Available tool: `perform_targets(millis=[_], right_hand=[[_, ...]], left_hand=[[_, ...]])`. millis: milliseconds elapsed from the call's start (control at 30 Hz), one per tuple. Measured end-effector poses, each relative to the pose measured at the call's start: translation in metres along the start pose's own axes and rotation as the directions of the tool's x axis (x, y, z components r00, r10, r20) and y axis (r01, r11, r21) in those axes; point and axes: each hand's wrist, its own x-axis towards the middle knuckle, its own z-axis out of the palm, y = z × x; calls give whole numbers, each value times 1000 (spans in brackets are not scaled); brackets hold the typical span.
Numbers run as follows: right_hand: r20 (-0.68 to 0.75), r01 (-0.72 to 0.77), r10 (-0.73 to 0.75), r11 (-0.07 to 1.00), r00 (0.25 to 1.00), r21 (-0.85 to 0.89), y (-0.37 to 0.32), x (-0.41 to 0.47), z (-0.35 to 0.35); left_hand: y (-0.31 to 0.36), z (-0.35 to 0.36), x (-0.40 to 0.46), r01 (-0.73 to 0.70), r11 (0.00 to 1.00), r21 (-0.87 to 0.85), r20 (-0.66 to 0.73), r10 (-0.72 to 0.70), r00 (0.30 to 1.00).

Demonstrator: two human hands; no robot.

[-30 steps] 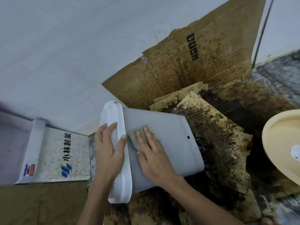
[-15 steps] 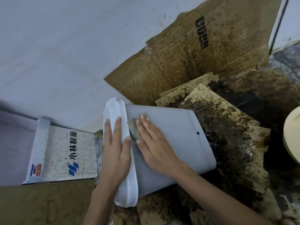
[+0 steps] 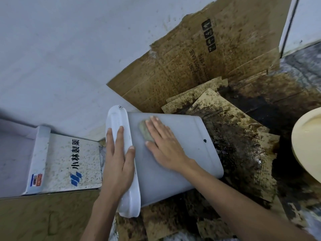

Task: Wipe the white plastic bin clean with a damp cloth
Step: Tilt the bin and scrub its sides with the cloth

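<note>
the white bin lies on its side on stained cardboard by the wall, the left hand resting flat with straight fingers on its rim, the right hand pressing a greenish cloth flat against its side, fingers straight.

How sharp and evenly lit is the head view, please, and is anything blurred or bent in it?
Head view: soft, even light with no hard glare; the right hand on the cloth looks slightly smeared, while the left hand on the bin rim is crisper; the wall edge bows from the wide lens; the print on the cardboard is readable.
</note>
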Motion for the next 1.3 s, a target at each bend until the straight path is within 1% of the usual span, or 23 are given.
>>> perform_targets(millis=[67,100,200,300,367,433,500,600,633,667,733,800,867,900,933,1000,1033,1100,1200,1233,1300], right_hand=[[44,55,-55,998,998,-16,11,-35,-2],[63,40,-38,999,997,-20,20,-50,-3],[65,-96,99,994,993,-53,53,-60,-6],[27,-271,272,961,962,-51,74,-25,-10],[10,-334,335,942,942,-20,75,5,-14],[-4,-309,309,951,951,-13,65,26,-13],[15,-210,210,978,978,-7,47,28,-8],[28,-31,32,999,999,-23,31,-13,-1],[30,3,-2,999,1000,-48,34,-33,0],[31,7,-5,997,999,-73,40,-52,1],[23,-69,72,991,997,-112,65,-74,-1],[-22,-216,215,970,976,-112,95,-71,-6],[-72,-357,351,930,934,-88,124,-48,-11],[-73,-415,410,907,909,-69,134,-32,-15],[-69,-459,455,887,888,-49,140,-15,-18],[-67,-493,490,869,869,-33,140,10,-22],[-66,-476,473,879,879,-38,132,17,-21],[-41,-379,377,924,925,-47,110,16,-16],[-17,-198,198,979,980,-46,81,-28,-6],[-22,-173,172,984,985,-31,80,-47,-4],[-66,-214,212,976,975,-29,93,-77,-3]], left_hand=[[-3,0,0,3,1000,16,6,-3,1000],[-5,0,-2,1,1000,16,8,-1,1000],[-9,-3,-4,7,1000,7,10,-7,1000],[-12,-7,-7,20,1000,16,22,-20,1000],[-12,-8,-10,28,1000,7,27,-29,999],[-13,-8,-12,24,1000,-12,28,-24,999],[-16,-8,-12,26,999,-25,21,-25,999],[-21,-7,-10,26,999,-33,13,-26,1000],[-22,-7,-10,21,999,-38,10,-21,1000],[-24,-7,-10,16,999,-42,8,-15,1000],[-26,-7,-10,28,998,-50,3,-28,1000],[-26,-7,-9,45,998,-46,0,-45,999],[-22,-5,-8,42,998,-41,-2,-42,999],[-20,-5,-8,35,999,-42,2,-34,999],[-18,-5,-7,25,999,-43,5,-25,1000],[-15,-4,-6,14,999,-39,7,-14,1000],[-14,-4,-5,14,999,-33,5,-14,1000],[-12,-3,-4,29,999,-19,2,-29,1000],[-11,-3,-5,45,999,-28,-2,-45,999],[-11,-3,-5,45,998,-32,-5,-45,999],[-10,-3,-6,42,998,-40,-12,-42,999]])
